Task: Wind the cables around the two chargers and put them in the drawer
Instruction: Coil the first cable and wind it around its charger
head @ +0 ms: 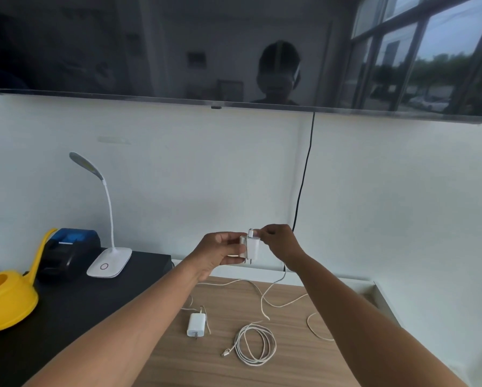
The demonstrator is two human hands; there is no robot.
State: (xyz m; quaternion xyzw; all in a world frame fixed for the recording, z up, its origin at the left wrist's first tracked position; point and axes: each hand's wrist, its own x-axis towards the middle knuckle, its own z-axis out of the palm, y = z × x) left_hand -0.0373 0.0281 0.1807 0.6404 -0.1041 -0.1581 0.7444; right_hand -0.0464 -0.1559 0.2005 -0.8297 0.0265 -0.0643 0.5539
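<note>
Over the wooden table (304, 344), left hand (220, 251) grips a charger (252, 247), right hand (279, 241) apparently pinching its plug.

A pale, plain wall (178, 169) fills the middle of the view, with a wide, dark television (122, 46) mounted high on it, its switched-off screen reflecting a multi-pane window with trees and parked cars outside, and a black power cord (304, 177) hanging down from its lower edge. Below, a wood-grain tabletop (304, 358) stands against the wall beside a black cabinet top (75, 308) on the left. On the black surface stand a white gooseneck desk lamp (109, 261), a black-and-blue receipt printer (69, 248) and a yellow watering can (6, 298), all in soft, even daylight.
</note>
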